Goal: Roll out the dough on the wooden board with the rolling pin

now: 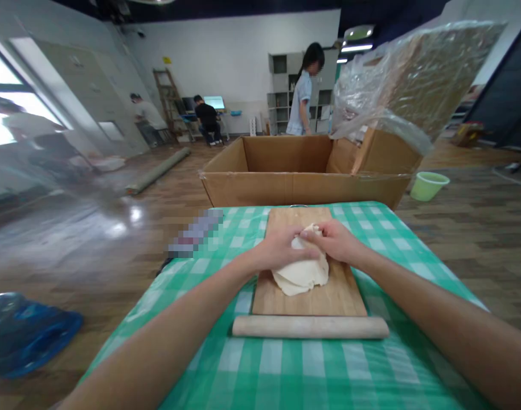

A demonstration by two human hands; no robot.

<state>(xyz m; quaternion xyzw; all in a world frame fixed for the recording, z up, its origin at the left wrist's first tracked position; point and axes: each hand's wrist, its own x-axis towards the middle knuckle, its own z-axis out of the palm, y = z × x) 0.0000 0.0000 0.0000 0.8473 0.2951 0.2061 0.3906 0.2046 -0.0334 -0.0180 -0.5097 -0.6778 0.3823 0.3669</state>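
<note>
Head view, forward-down across the tablecloth (305, 373)

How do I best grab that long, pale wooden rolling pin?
Probably by both ends of the long, pale wooden rolling pin, from above on the near side: it lies crosswise, and its rounded ends stick out past the flat tan wooden board.

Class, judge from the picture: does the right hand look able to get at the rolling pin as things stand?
Probably yes: the rolling pin lies uncovered by the near edge of the wooden board, though the right hand would first have to leave the dough.
</note>
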